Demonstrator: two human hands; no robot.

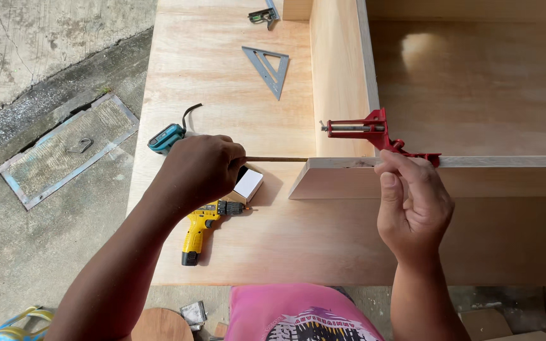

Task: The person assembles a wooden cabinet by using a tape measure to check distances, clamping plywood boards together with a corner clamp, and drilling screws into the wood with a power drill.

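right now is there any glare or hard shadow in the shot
Head view: strong sunlight, with a bright glare patch on the plywood panel at upper right; the left hand casts a crisp shadow over the white box and the yellow drill; the focus is sharp, with no visible blur.

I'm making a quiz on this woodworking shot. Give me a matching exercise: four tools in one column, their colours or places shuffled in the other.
Things:
1. corner clamp
2. drill
3. triangular square
4. tape measure

Descriptions:
A. yellow, lying near the board's front edge
B. grey metal, flat on the board farther back
C. red, on the panel corner by the right hand
D. teal, beside the left hand

Pairs: 1-C, 2-A, 3-B, 4-D
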